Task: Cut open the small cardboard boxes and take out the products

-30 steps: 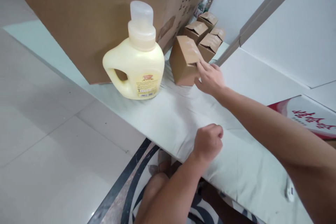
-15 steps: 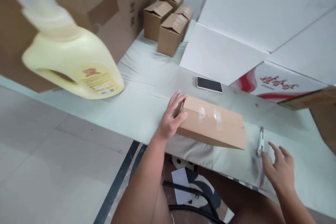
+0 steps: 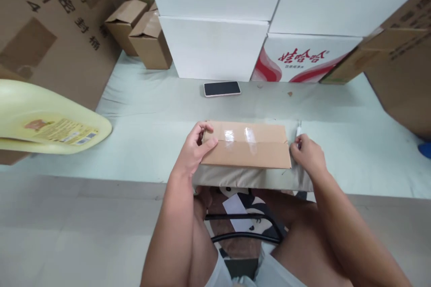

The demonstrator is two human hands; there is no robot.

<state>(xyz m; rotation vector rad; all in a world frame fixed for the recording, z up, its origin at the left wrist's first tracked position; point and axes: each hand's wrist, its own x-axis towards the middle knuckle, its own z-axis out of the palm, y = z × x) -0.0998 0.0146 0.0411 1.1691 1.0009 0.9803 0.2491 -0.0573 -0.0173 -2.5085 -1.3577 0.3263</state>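
A brown cardboard box (image 3: 245, 152) lies in front of me at the table's near edge, with two strips of clear tape across its top seam. My left hand (image 3: 197, 148) grips its left end, thumb on the top face and fingers round the far corner. Just past the box's right end, my right hand (image 3: 308, 153) has its fingers closed on a white utility knife (image 3: 299, 128). Only the knife's front part shows, pointing away from me; the fingers cover the rest.
A phone (image 3: 222, 89) lies beyond the box, before stacked white cartons (image 3: 215, 47). A large yellow jug (image 3: 57, 119) stands at the left. Small brown boxes (image 3: 151, 45) sit at the back left. Big cardboard cartons (image 3: 400, 71) flank the table (image 3: 151, 143) on both sides.
My right hand has moved from open beside the utility knife to closed on it. My left hand stays on the box. The view has turned to the right and levelled.
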